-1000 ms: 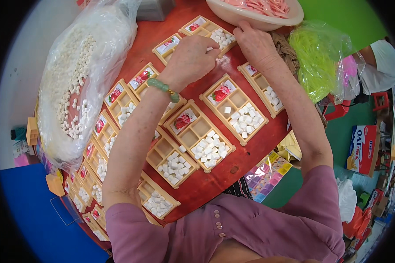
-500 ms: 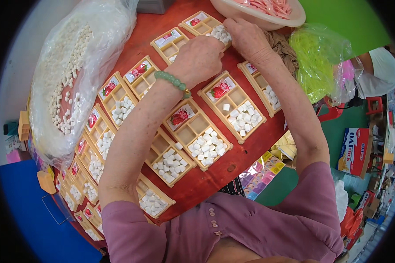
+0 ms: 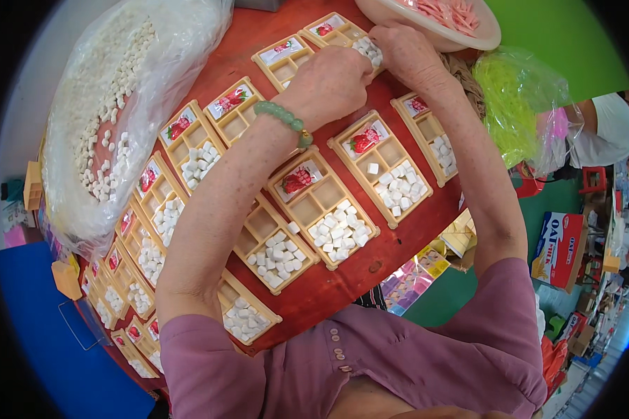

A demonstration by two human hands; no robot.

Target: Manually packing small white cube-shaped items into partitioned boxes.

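Observation:
Both my hands are at the far end of the table, over a beige compartment tray with a strawberry card and small white marshmallow-like pieces. My left hand, below a green bead bracelet, is closed with its fingertips hidden beside that tray. At the tray's right end, my right hand has its fingers curled downward; their tips are hidden too. What either hand holds cannot be made out. Nearer to me, another tray holds white pieces in its large compartment and a single piece in a small one.
More filled trays stand in slanting rows on the red table. A large clear bag of white pieces lies at left. A bowl of pink strips stands far right, near a bag of yellow-green strips.
The view has shifted a little, so the trays appear slightly farther right. Both hands stay at the same far tray, with little movement relative to it.

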